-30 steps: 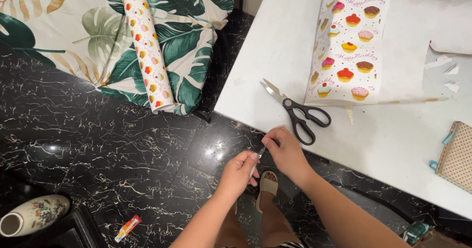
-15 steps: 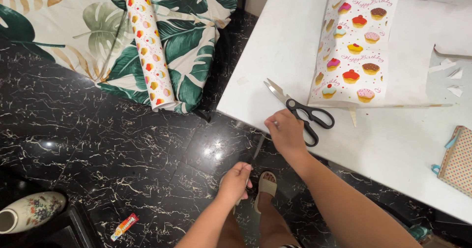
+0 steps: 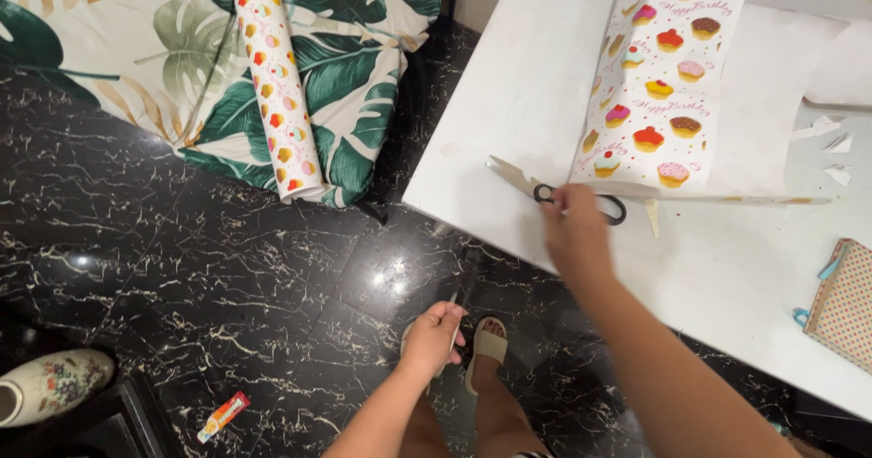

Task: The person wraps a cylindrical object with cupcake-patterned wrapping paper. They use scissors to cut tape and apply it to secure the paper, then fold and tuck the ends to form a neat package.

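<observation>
White table (image 3: 509,104) edge: right hand (image 3: 574,231) on scissors (image 3: 545,190), bare room leftward.

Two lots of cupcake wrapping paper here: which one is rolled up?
The roll of cupcake paper lying on the leaf-print cushion on the floor. The other cupcake sheet is spread on the white table, by the right hand and scissors.

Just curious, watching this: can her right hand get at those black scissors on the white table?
Probably yes: the right hand already lies over the scissors' black handles on the table, nothing between them.
</observation>
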